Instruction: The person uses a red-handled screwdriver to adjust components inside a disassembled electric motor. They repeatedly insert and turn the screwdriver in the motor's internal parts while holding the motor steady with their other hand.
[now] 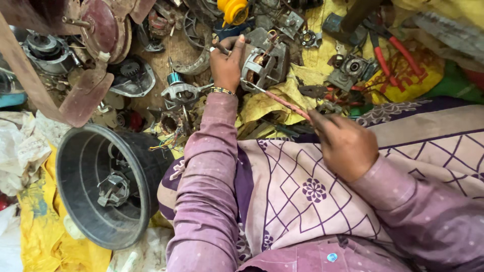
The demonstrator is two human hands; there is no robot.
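My left hand (227,63) grips a grey electric motor (264,60) with copper windings, holding it upright on the cluttered floor ahead of my knees. A bangle circles that wrist. My right hand (345,143) is closed around the pink handle of a screwdriver (282,100). Its metal tip touches the lower side of the motor housing. Both arms wear a mauve dotted sleeve, and a patterned cloth covers my lap.
A round black fan housing (83,186) lies at the left with a small metal part inside. Rusty fan blades (93,60), motor parts, a yellow spool (233,10), red-handled pliers (390,50) and yellow cloth (45,231) crowd the floor.
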